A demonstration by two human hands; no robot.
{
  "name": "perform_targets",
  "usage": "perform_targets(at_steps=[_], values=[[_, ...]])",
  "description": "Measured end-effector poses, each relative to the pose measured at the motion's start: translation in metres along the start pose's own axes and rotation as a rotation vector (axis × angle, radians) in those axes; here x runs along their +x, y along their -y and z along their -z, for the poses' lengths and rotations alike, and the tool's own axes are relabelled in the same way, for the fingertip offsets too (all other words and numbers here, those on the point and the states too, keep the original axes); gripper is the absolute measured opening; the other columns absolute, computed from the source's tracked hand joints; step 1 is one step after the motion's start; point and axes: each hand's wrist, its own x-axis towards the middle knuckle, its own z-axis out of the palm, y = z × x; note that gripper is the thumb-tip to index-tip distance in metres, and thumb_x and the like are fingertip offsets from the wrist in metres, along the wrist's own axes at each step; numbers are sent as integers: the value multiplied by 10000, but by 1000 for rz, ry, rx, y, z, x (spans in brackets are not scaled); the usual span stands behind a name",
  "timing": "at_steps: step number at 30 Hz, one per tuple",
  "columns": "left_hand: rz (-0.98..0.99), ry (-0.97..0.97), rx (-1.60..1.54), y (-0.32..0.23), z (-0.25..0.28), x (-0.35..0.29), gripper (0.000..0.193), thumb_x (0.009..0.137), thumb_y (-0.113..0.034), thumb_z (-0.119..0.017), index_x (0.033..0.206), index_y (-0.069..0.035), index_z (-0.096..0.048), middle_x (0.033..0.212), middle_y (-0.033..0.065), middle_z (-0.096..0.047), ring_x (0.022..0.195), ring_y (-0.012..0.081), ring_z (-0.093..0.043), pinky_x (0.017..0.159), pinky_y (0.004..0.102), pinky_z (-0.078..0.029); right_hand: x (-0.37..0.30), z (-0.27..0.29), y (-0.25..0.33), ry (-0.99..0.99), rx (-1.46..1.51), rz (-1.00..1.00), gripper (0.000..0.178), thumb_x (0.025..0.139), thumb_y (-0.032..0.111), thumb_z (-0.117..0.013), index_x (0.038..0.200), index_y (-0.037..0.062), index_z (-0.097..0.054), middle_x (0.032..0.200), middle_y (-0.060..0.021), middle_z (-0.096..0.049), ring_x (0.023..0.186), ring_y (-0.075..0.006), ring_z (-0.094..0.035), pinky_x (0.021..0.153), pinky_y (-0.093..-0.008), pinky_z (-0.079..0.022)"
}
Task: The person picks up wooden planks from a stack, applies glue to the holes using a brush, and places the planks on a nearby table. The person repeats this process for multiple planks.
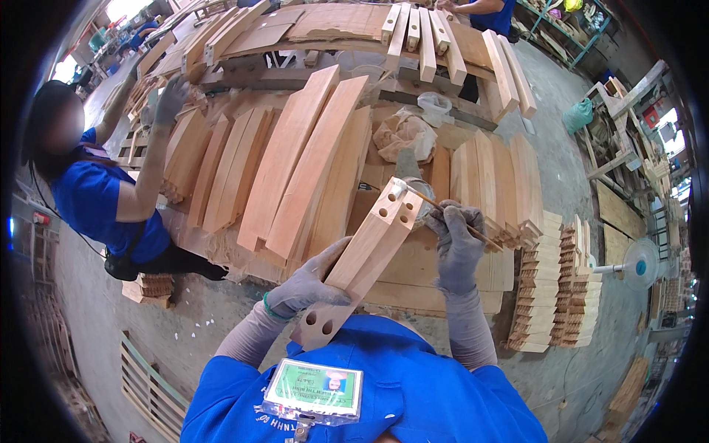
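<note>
My gloved left hand (304,286) is closed around a pale wooden post (369,255), which is tilted with its far end raised over the worktable. Round holes show in the post at both ends. In my gloved right hand (456,244) is a thin wooden stick (423,196), pinched between the fingers. Its tip meets the post's far end, where a white, glue-like patch (397,186) sits at a hole; whether the tip has bristles I cannot make out. Just behind that end stands a round container (426,187), partly hidden by the post.
Long wooden boards (299,166) lie left of the post, and shorter pieces (491,177) stand to the right. Stacked slats (535,295) and a fan (639,263) are at the right. A co-worker (111,188) in blue reaches over wood at the left. Several holed posts (427,44) overhang the far table.
</note>
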Motion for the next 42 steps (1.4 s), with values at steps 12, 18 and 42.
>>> perform_targets(at_steps=[12,18,42], values=[[-30,9,62,3,4,-2,1052,539,-188,-786,1406,-2,-219,1358,139,-376,1273,217,-343,1064,315,-239,-12,1,6,81,39,-42,141,808,-110,-529,881,8,-506,1005,-168,-598,919,-227,-613,860,-339,-518],[-35,0,65,4,2,-2,1012,557,-154,-749,1407,-10,-220,1342,144,-388,1258,225,-359,1055,315,-259,-32,-9,18,128,85,-74,138,786,-122,-545,847,-4,-506,961,-181,-616,876,-219,-621,837,-334,-523],[-16,29,129,-11,-19,-1,1006,535,-117,-771,1393,-6,-256,1306,122,-432,1217,213,-412,1018,320,-325,56,-44,116,571,-677,-110,123,793,98,-640,764,5,-565,695,-61,-625,624,-94,-610,590,-230,-510]])
